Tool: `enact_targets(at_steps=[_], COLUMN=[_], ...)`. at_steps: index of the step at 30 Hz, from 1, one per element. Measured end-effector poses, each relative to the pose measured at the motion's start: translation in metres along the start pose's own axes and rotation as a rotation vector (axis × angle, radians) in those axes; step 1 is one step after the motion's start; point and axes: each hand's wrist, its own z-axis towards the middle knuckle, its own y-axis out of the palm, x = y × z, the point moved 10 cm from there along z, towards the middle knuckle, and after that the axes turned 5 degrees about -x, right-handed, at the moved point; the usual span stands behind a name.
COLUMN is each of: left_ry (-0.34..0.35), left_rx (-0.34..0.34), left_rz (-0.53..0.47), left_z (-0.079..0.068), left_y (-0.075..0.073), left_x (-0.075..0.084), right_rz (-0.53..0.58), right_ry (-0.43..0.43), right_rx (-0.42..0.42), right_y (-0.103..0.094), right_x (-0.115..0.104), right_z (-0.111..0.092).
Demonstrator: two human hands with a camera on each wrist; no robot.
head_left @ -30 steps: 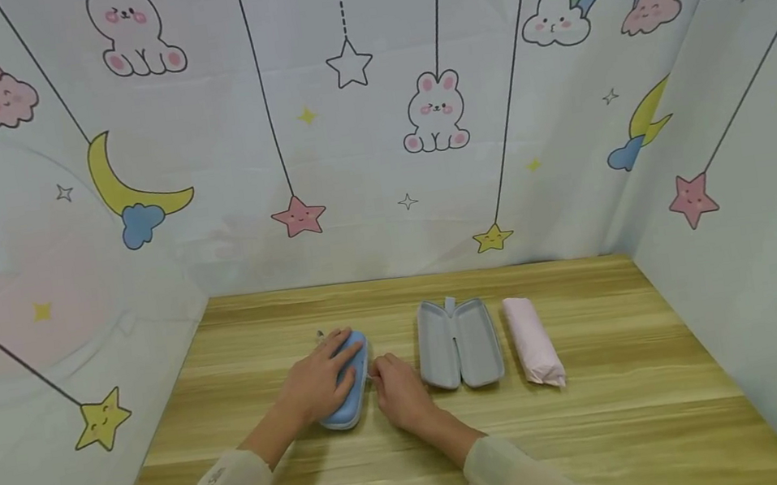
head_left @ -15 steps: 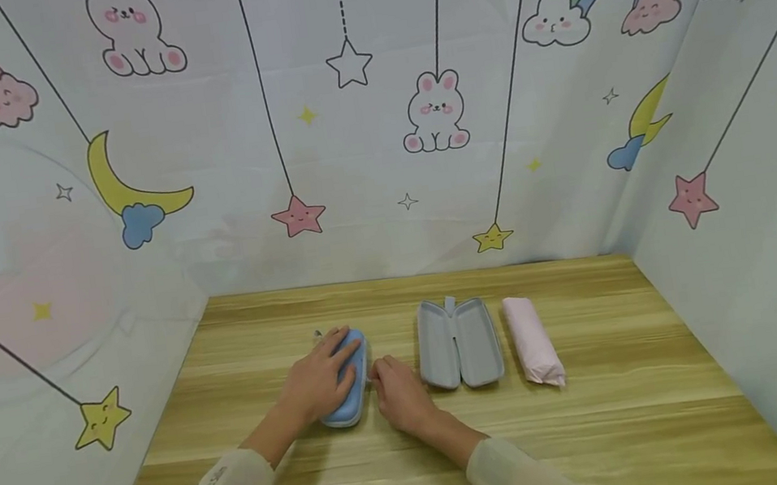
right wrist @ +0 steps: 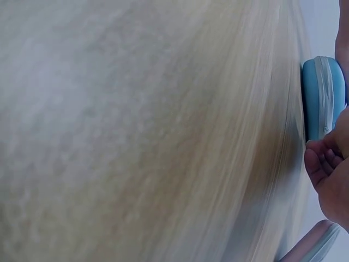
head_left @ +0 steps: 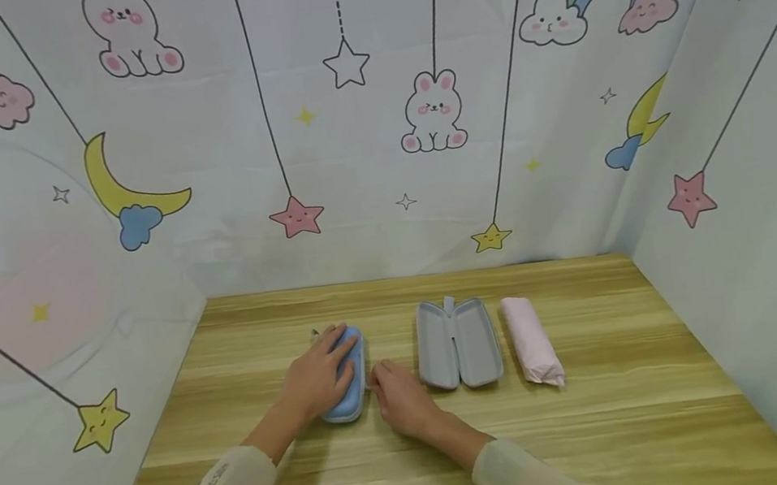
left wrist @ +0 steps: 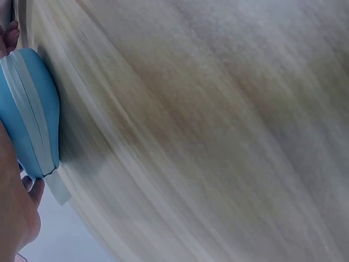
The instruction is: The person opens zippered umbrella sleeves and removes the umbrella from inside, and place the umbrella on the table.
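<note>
A blue zippered hard case [head_left: 345, 409], resembling a glasses case, lies on the table left of centre, looking closed. My left hand [head_left: 313, 381] holds it from above, some fingers spread over the lid; in the left wrist view, fingertips [left wrist: 36, 192] curl against its side near a pale end tab [left wrist: 59, 189]. Beside the case's right edge, my right hand [head_left: 405, 398] has curled fingers and pinches a small zipper pull, mostly hidden by the fingertips. The right wrist view shows the pale zipper [right wrist: 325, 93] running along the case's side, with those fingers beside it.
A grey case [head_left: 438, 348] lies spread open to the right of my right hand. Further right is a pink wrapped bundle [head_left: 534, 340]. The wooden table [head_left: 601, 403] meets a printed cloth backdrop [head_left: 363, 164] at the back and sides.
The blue case has shifted slightly left and away from me, under my left hand. My right hand stays at its right edge. The head view has turned very slightly.
</note>
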Motion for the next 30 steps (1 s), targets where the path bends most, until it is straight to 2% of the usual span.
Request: enact_targets(at_steps=[6,21,30], left_ry=[-0.026,-0.044,-0.031], left_rx=[-0.03,-0.028,-0.023], left_rz=[-0.014,0.001,-0.015], left_z=[0.002,0.007,0.009], left_y=[0.003,0.003,0.002], left_x=[-0.002,-0.006,-0.004], right_rz=[-0.028,-0.044,-0.04], right_ry=[-0.013,-0.022,-0.016], right_rx=[-0.02,-0.076,-0.095], right_y=[0.002,0.005,0.008], right_x=[-0.001,-0.012,-0.009], right_z=[-0.003,-0.011,-0.012])
